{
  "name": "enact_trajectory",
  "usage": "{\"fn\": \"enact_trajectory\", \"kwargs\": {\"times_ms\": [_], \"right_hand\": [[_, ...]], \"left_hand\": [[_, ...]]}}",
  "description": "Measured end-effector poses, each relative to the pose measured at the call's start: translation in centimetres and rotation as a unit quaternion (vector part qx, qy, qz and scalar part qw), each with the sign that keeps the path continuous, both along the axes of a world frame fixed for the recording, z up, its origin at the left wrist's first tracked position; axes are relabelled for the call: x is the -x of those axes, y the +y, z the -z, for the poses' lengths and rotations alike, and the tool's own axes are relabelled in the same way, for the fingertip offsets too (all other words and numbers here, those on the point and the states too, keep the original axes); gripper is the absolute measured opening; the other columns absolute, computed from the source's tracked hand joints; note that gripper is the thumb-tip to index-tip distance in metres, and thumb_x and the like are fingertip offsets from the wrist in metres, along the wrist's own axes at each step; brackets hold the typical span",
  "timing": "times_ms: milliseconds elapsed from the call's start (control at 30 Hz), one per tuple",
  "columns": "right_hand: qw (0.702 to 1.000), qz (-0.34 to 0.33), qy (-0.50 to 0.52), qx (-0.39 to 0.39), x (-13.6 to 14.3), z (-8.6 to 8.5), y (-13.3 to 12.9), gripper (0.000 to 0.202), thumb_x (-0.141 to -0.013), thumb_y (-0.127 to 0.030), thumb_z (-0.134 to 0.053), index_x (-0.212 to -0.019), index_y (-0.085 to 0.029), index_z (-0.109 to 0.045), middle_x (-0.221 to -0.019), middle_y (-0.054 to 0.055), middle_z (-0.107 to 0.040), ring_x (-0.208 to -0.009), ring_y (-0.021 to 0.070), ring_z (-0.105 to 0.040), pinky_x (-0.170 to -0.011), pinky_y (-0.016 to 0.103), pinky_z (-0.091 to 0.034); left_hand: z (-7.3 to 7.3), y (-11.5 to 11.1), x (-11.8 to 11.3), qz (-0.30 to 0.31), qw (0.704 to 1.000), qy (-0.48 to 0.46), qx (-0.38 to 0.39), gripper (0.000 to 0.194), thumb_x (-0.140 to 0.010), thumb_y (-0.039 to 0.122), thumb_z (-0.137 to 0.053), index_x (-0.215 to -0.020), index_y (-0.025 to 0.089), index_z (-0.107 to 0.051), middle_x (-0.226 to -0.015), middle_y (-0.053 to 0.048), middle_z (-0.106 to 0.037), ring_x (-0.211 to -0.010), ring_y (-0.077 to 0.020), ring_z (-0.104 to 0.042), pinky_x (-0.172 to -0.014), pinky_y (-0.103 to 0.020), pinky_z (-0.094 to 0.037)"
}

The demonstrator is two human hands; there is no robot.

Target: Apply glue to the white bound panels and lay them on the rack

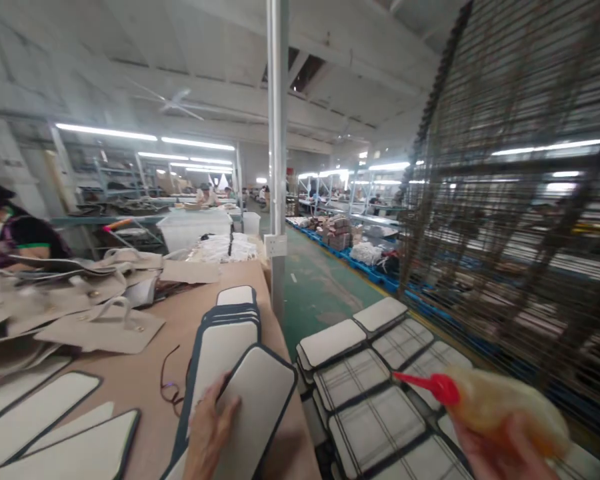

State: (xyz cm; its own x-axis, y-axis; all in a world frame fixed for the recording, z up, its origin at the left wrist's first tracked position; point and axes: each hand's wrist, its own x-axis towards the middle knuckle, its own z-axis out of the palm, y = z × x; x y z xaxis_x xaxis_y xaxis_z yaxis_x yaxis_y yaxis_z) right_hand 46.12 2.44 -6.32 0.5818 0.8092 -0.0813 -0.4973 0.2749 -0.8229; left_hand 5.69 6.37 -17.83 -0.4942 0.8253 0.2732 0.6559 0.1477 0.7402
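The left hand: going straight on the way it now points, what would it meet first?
Holding one panel, the left hand would probably first meet the stack of pale panels beyond; depth is unclear, so they may be touching.

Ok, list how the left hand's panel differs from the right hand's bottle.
The panel is flat; the bottle is rounded. The panel is pale with a dark border; the bottle is yellowish with a red nozzle. Both are held, one in the left hand, one in the right hand.
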Motion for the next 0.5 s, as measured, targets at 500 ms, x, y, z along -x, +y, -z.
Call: {"fn": "enact_trajectory", "kwargs": {"times_ms": [500], "right_hand": [[0.978,-0.079,-0.124,-0.145,0.2,-11.5,-4.0,0.051,-0.035,-0.032,-0.091,-0.082,-0.027,-0.069,-0.068,-0.003,-0.071,-0.066,0.0173,-0.065,-0.067,0.028,-0.057]], "left_hand": [[-19.4,0.8,-11.6,0.629,0.759,0.167,0.017,0.031,-0.089,0.027,-0.043,-0.100,0.022,-0.072,-0.083,-0.005,-0.070,-0.076,-0.0171,-0.062,-0.069,-0.022,-0.042]]}}
